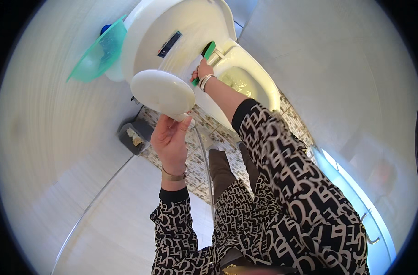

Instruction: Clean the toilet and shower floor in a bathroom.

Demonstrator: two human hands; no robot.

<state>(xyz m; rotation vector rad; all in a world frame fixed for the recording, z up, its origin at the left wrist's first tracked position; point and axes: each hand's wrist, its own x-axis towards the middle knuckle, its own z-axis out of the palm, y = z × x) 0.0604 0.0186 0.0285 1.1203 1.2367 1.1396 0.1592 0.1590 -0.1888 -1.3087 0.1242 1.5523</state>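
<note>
My left hand [170, 140] grips the neck of a white, rounded shower head [163, 91], its broad side tilted up. A metal hose [205, 165] runs down from it toward the floor. Beyond it, my right hand [201, 72] is closed round a green scrubbing brush [210, 50] with dark bristles. The brush is at the hinge end of the white toilet [272, 89], close to the wide pale surface behind the bowl. Whether its bristles touch that surface I cannot tell. Water shows in the bowl, and a dark label [169, 44] is stuck on the pale surface.
A translucent turquoise basin [97, 57] leans at the far left by the wall. Below it stands a dark waste bin [135, 137] with crumpled paper inside. Mosaic tiles [200, 176] cover the floor. A pale blue door [355, 197] with a metal handle [371, 233] is at the right.
</note>
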